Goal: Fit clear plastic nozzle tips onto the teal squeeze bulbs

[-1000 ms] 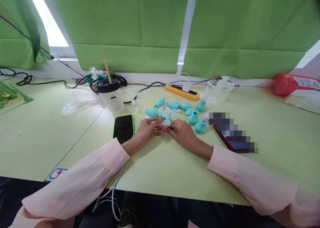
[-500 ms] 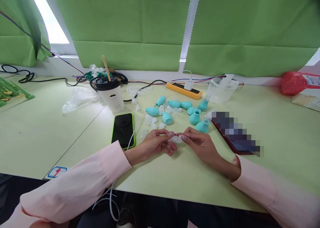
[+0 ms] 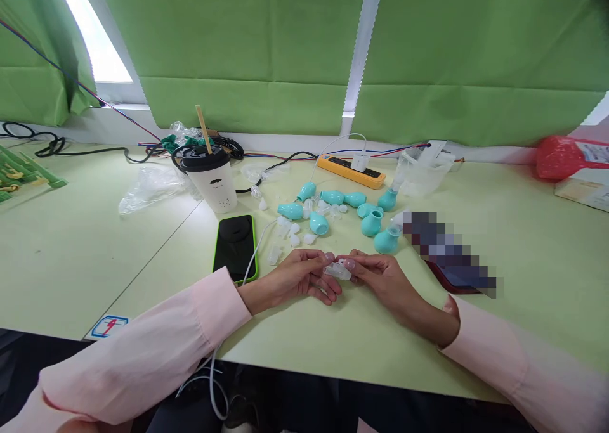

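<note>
Just above the pale green table (image 3: 333, 338), the small clear plastic piece (image 3: 335, 270) sat pinched between left hand (image 3: 297, 279) and right hand (image 3: 380, 279). Both hands had drawn back from the teal bulbs (image 3: 371, 222), fingertips now pressed closer together.

A small clear plastic cap-like piece (image 3: 335, 270) sits pinched between the fingertips of both hands, low over the pale green tabletop (image 3: 309, 331) and near its front middle. It is translucent, whitish, short and stubby, lying roughly sideways; its finer shape cannot be made out. The left hand (image 3: 297, 277) grips its left end with thumb and forefinger, the other fingers curled beneath. The right hand (image 3: 380, 281) pinches its right end the same way, so the fingertips nearly meet across the piece.
</note>
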{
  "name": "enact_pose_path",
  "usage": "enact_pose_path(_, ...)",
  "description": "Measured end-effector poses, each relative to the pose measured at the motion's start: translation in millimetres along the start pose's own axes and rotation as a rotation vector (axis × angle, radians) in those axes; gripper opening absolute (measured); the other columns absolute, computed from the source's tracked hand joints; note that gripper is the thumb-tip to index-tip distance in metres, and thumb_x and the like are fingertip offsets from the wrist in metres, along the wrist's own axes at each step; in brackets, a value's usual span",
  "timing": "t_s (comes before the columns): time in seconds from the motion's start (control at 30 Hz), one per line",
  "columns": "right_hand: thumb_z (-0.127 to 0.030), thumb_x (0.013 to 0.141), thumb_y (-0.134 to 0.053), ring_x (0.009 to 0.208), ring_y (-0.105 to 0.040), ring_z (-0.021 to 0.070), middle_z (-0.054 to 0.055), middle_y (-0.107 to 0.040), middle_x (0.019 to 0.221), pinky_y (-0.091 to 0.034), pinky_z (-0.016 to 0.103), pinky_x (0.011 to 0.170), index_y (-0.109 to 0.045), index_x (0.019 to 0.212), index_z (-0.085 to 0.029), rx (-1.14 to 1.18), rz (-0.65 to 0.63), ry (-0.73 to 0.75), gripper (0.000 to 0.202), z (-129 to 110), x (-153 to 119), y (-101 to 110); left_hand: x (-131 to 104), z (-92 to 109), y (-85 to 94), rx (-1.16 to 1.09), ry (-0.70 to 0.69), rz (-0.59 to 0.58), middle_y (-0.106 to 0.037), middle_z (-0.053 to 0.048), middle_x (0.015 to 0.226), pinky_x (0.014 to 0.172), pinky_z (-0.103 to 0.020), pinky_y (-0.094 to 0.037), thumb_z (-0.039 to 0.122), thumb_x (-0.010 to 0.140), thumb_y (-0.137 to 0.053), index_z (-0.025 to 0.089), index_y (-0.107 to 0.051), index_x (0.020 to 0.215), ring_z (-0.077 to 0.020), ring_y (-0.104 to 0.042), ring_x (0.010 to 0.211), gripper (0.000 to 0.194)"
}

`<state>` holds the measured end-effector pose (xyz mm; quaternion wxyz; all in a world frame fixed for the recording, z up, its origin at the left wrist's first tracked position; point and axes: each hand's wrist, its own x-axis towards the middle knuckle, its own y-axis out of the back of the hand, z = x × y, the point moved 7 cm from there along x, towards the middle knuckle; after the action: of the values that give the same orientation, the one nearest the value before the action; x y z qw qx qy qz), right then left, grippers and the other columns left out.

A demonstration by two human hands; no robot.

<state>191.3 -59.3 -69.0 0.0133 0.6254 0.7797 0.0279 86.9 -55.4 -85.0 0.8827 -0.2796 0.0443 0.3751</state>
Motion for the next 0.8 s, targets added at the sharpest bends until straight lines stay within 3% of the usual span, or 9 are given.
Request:
enact_pose_path(0.2,-0.028,0.067,-0.063,0.063,-0.044,0.009,-0.002,-0.047,0.064,-0.034,0.025,0.057,-0.068,0.082,-0.026,-0.018,0.027,0.132,0.016,-4,0,2,0,2,-2.7,0.017,0.0,-0.021,-0.064,-0.01,0.061,0.05,-0.026,-0.048,0.036,0.075,-0.053,0.008,-0.053,0.082,-0.015,-0.06,0.051,0.029)
enact_pose_path(0.6,-0.022,0.07,-0.06,0.065,-0.048,0.0109,0.0,-0.052,0.069,-0.039,0.027,0.056,-0.066,0.088,-0.027,-0.277,0.073,0.369,0.019,-15,-7,4,0,2,-2.6,0.038,-0.004,-0.026,-0.063,-0.01,0.06,0.049,-0.025,-0.049,0.036,0.076,-0.051,0.008,-0.052,0.079,-0.015,-0.06,0.049,0.029)
enact_pose_path(0.8,-0.013,0.072,-0.057,0.065,-0.048,0.0116,0.001,-0.051,0.068,-0.041,0.027,0.056,-0.064,0.092,-0.028,-0.454,0.117,0.629,0.026,-34,-16,-1,0,2,-3.0,0.028,-0.001,-0.03,-0.063,-0.009,0.059,0.048,-0.024,-0.049,0.035,0.079,-0.048,0.008,-0.052,0.078,-0.0147,-0.06,0.048,0.028)
